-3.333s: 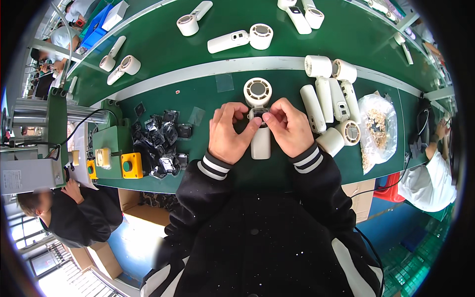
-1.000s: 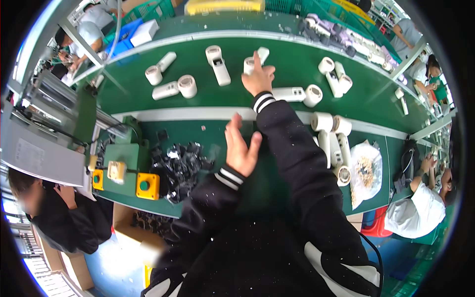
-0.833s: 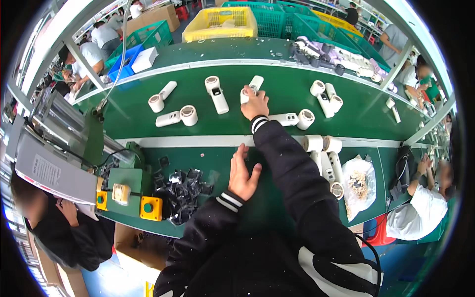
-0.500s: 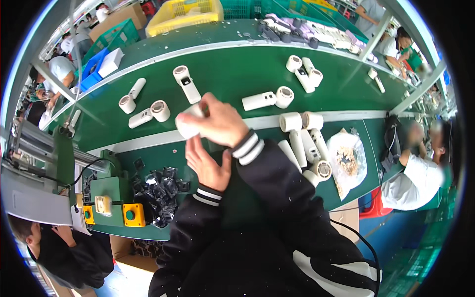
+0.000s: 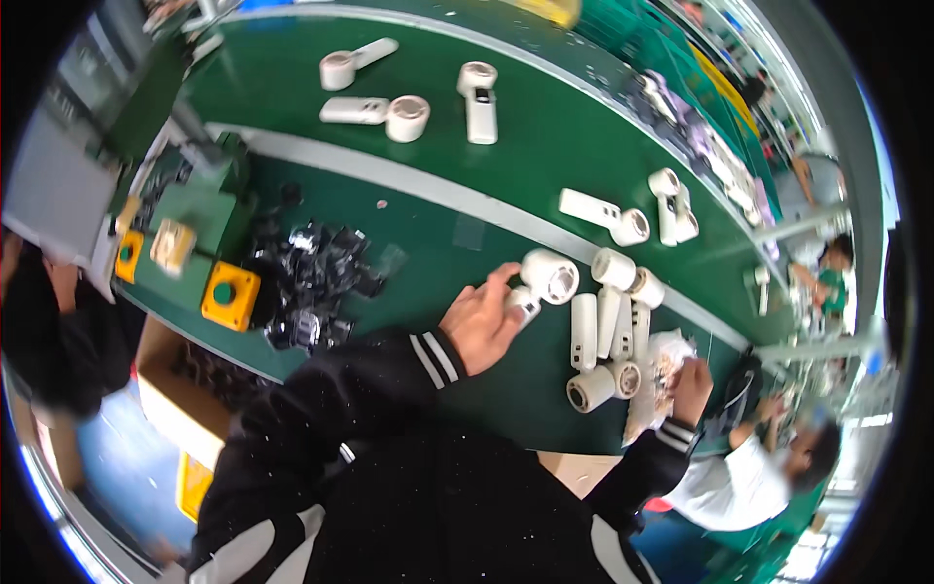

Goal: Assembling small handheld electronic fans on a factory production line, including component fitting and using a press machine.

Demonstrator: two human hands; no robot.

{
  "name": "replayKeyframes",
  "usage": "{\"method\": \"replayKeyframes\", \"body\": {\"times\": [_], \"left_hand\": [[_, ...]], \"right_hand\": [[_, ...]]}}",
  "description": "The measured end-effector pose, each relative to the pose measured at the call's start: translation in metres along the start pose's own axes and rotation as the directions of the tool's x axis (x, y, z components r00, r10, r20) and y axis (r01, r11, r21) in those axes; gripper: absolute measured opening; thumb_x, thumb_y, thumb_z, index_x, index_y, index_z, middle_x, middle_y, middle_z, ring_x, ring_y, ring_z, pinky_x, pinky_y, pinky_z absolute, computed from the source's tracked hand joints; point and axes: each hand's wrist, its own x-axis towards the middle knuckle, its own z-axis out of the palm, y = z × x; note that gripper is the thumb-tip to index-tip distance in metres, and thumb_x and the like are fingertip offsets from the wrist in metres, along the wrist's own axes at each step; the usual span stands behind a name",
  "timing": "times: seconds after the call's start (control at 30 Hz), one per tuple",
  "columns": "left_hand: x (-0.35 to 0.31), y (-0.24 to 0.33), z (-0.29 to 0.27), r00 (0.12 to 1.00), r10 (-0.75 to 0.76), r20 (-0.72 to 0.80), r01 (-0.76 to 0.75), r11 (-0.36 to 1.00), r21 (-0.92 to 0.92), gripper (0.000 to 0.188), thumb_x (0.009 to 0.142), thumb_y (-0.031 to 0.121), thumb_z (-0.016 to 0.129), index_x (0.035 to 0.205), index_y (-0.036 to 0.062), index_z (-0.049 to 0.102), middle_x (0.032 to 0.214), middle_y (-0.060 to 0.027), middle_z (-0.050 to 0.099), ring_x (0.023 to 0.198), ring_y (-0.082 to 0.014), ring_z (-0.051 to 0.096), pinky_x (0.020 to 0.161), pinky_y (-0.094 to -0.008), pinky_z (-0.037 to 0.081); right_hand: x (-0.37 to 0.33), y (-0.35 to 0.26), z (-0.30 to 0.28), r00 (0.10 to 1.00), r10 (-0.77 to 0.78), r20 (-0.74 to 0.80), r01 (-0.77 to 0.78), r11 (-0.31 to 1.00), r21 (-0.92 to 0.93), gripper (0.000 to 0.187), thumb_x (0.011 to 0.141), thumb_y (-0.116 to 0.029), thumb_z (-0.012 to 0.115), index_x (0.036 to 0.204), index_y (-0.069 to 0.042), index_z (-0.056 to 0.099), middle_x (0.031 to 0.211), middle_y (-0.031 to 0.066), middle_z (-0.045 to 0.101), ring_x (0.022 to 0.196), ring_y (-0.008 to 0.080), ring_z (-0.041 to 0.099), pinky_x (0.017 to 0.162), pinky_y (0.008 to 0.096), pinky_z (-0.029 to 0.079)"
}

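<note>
A white handheld fan [image 5: 551,276] with a round head and stubby handle is in my left hand [image 5: 480,326], whose fingers wrap round the handle. The fan's head points up and away from me, close to a group of similar white handheld fans [image 5: 610,316] on the green bench. My right hand [image 5: 692,391] is at the clear plastic bag [image 5: 666,348] of small tan pieces, right of that group. Its fingers are curled down at the bag, and whatever they pinch is hidden.
More white fans [image 5: 407,118] lie spaced along the green belt [image 5: 292,97] beyond a pale rail [image 5: 389,180]. Black plastic-wrapped parts [image 5: 316,282] are heaped at left, beside a green press with a yellow button box [image 5: 231,296]. A co-worker in white [image 5: 744,487] sits at right.
The view has swung to the right. The fan has passed from my right hand to my left, which has closed round its handle. My right hand has moved over to the plastic bag.
</note>
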Motion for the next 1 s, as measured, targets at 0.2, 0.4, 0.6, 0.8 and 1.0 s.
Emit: {"method": "replayKeyframes", "body": {"times": [0.2,0.4,0.6,0.8,1.0], "left_hand": [[-0.006,0.008,0.009,0.979,0.133,-0.151,-0.083,0.95,0.301,0.045,0.085,0.01,0.056,0.127,0.0035,0.043,0.112,-0.0143,0.051,0.098,-0.0323,0.051,0.081,-0.0415,0.039],[-0.007,0.024,-0.051,0.972,0.215,-0.094,-0.149,0.875,0.461,0.041,0.075,0.01,0.066,0.115,0.0092,0.056,0.105,-0.0122,0.054,0.092,-0.0309,0.054,0.078,-0.041,0.041],[-0.025,0.017,-0.15,0.968,-0.13,0.215,-0.1,0.588,0.803,0.04,0.078,0.016,0.067,0.116,0.0113,0.055,0.106,-0.0094,0.052,0.108,-0.029,0.049,0.093,-0.0414,0.04],[-0.015,0.005,-0.167,0.922,-0.186,0.339,-0.158,0.619,0.77,0.032,0.081,0.014,0.065,0.112,0.0102,0.059,0.098,-0.0084,0.057,0.097,-0.0294,0.054,0.091,-0.0412,0.04],[0.022,0.034,-0.183,0.904,-0.216,0.369,-0.086,0.753,0.652,0.023,0.087,0.005,0.058,0.108,0.0068,0.065,0.093,-0.0122,0.065,0.085,-0.0295,0.06,0.079,-0.0378,0.046]], "right_hand": [[-0.012,0.038,0.013,0.976,-0.098,0.196,0.167,0.911,-0.377,0.019,0.088,-0.017,0.062,0.098,-0.001,0.062,0.08,0.0103,0.064,0.069,0.0179,0.058,0.065,0.0324,0.047],[0.003,0.046,0.003,0.945,-0.172,0.277,0.241,0.94,-0.24,0.012,0.087,-0.013,0.061,0.087,-0.002,0.057,0.073,0.0058,0.058,0.065,0.014,0.051,0.061,0.0296,0.042],[-0.012,0.019,0.004,0.975,-0.22,-0.037,0.223,0.964,0.147,0.014,0.095,-0.012,0.058,0.097,0.002,0.062,0.085,0.0053,0.062,0.076,0.0105,0.058,0.07,0.0253,0.049],[-0.051,-0.083,0.037,0.893,-0.449,0.023,0.408,0.831,0.378,0.015,0.092,-0.001,0.058,0.103,0.007,0.065,0.092,0.0112,0.065,0.085,0.0174,0.064,0.081,0.0285,0.049],[-0.082,-0.14,0.112,0.904,-0.418,0.086,0.253,0.688,0.68,0.017,0.092,0.0,0.058,0.106,0.004,0.066,0.091,0.0102,0.062,0.066,0.0131,0.062,0.063,0.0234,0.053]]}}
